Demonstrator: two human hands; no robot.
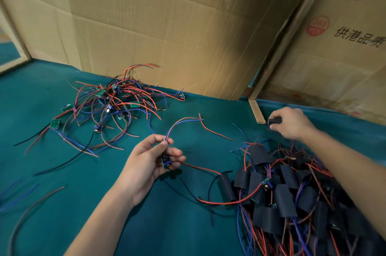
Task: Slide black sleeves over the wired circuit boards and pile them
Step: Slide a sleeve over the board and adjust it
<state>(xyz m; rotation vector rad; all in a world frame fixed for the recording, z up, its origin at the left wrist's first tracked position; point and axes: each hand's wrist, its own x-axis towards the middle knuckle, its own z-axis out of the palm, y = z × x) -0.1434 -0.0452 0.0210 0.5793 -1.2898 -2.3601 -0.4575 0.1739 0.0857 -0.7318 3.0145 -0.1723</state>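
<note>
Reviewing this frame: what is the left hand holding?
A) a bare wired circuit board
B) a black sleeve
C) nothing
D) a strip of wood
A: the left hand pinches a wired circuit board with no sleeve on it, its red and blue wires trailing out.

On the cardboard box at the right, black Chinese characters are printed, read as "供港品", with a fourth character cut off at the frame edge. Beside them a round red stamp marked "360" is seen. Above, a red square seal is only partly shown and cannot be read.
</note>
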